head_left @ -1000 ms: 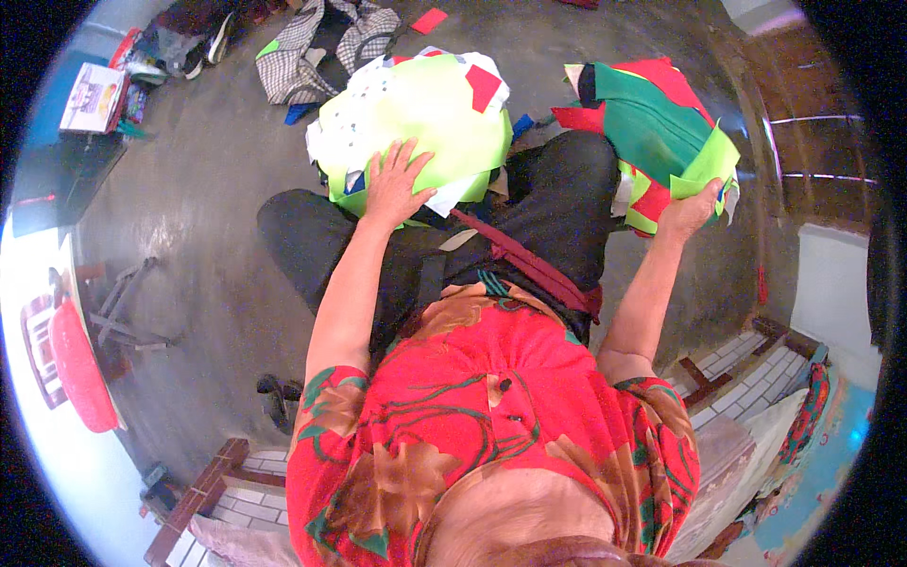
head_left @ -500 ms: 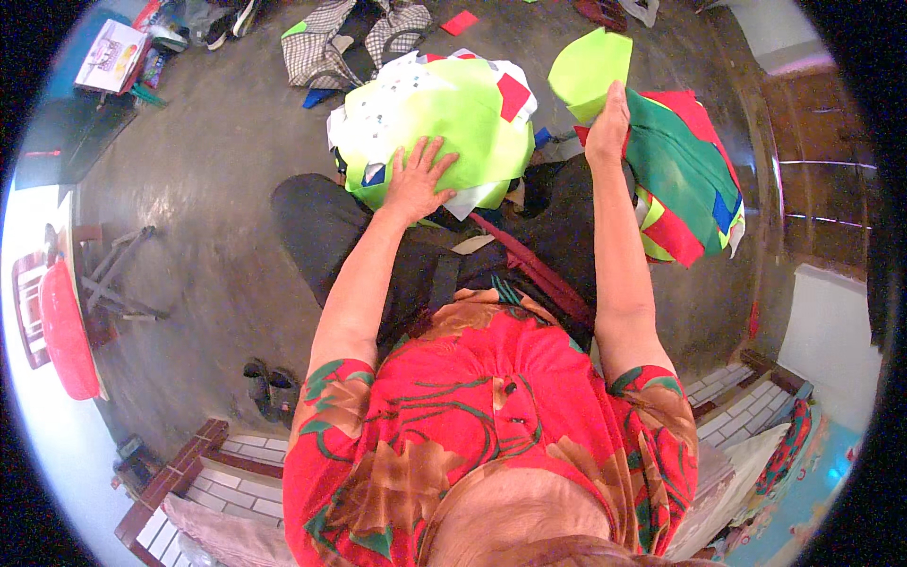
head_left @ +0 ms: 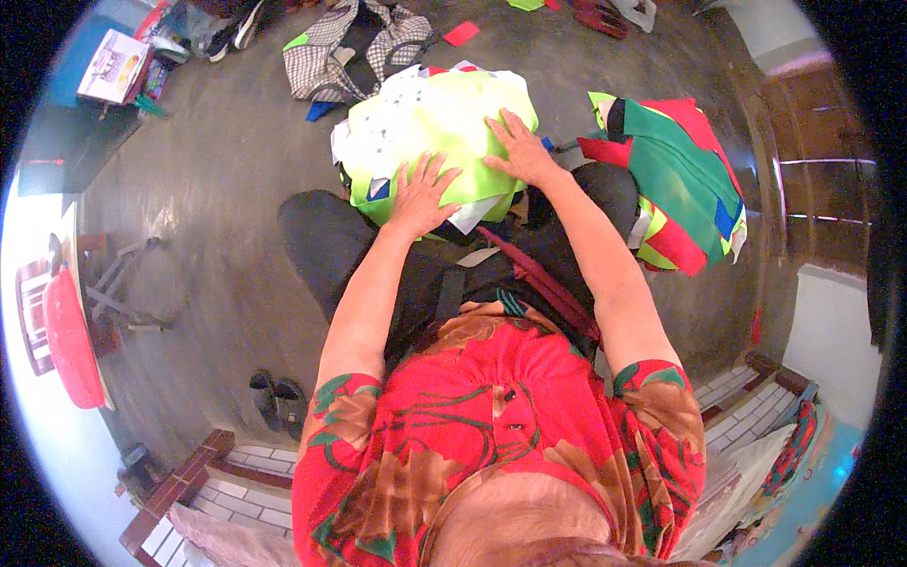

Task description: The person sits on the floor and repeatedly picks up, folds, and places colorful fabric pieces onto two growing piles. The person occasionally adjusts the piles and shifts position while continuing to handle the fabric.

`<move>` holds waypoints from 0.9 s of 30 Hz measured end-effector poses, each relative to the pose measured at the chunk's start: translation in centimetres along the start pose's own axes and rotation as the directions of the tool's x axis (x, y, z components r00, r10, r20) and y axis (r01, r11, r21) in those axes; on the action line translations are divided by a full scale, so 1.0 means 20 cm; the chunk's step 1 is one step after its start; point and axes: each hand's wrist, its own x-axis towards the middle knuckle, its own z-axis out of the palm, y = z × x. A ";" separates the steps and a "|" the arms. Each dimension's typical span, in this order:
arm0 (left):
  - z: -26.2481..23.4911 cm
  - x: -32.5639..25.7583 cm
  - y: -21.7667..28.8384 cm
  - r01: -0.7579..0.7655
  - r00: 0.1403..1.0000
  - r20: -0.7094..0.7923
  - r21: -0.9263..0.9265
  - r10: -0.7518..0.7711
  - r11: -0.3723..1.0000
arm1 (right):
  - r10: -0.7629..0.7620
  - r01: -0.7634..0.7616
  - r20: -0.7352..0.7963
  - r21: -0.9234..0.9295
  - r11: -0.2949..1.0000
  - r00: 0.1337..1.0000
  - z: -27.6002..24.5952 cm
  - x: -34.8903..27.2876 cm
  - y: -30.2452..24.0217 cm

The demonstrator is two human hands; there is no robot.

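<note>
In front of my crossed legs sits a rounded heap of fabric pieces [head_left: 430, 118], mostly lime yellow and white with bits of red and blue. My left hand [head_left: 422, 196] lies on its near edge, fingers spread. On the heap's right side rests my right hand [head_left: 521, 151], also with fingers apart, over the lime yellow cloth. Neither hand grips anything. To the right of my knee stands a second stack of fabric pieces [head_left: 675, 170], green on top with red, blue and lime pieces showing at its sides.
A checked garment [head_left: 326, 57] lies on the floor beyond the heap, near a red scrap [head_left: 461, 34]. Dark shoes [head_left: 276, 397] stand at the left behind me. A folding metal stand [head_left: 118, 283] and red chair [head_left: 71, 340] are at far left.
My right hand has moved left from above the green stack to the heap. The lime piece it held now appears to lie on the heap, under both hands, covering the red patch.
</note>
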 end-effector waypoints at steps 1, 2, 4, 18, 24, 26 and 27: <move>-0.02 0.01 0.01 0.011 0.999 0.034 0.003 -0.011 1.000 | 0.018 -0.018 -0.007 -0.048 0.999 1.000 0.01 -0.01 -0.02; -0.04 0.01 0.03 0.021 0.998 0.067 0.006 -0.021 1.000 | 0.037 -0.038 -0.015 -0.096 0.995 0.999 0.02 -0.01 -0.04; -0.04 0.01 0.02 0.006 0.999 0.037 0.012 -0.006 1.000 | 0.069 -0.068 0.003 -0.102 0.992 0.998 0.01 -0.01 -0.07; -0.05 0.02 0.03 -0.013 1.000 0.008 0.058 0.013 0.998 | 0.052 -0.005 -0.346 0.135 0.991 0.937 -0.37 -0.24 -0.31; -0.03 0.01 0.03 -0.031 0.999 -0.008 0.070 0.032 0.997 | 0.120 -0.089 -0.588 0.082 0.993 0.800 -0.55 -0.55 -0.15; -0.02 0.00 0.02 -0.039 0.999 -0.025 0.086 0.041 0.996 | 0.190 -0.218 -0.627 0.032 0.975 0.756 -0.60 -0.65 -0.08; -0.01 0.01 0.01 -0.052 0.998 -0.033 0.072 0.054 0.996 | 0.243 -0.295 -0.642 0.027 0.955 0.728 -0.62 -0.71 -0.03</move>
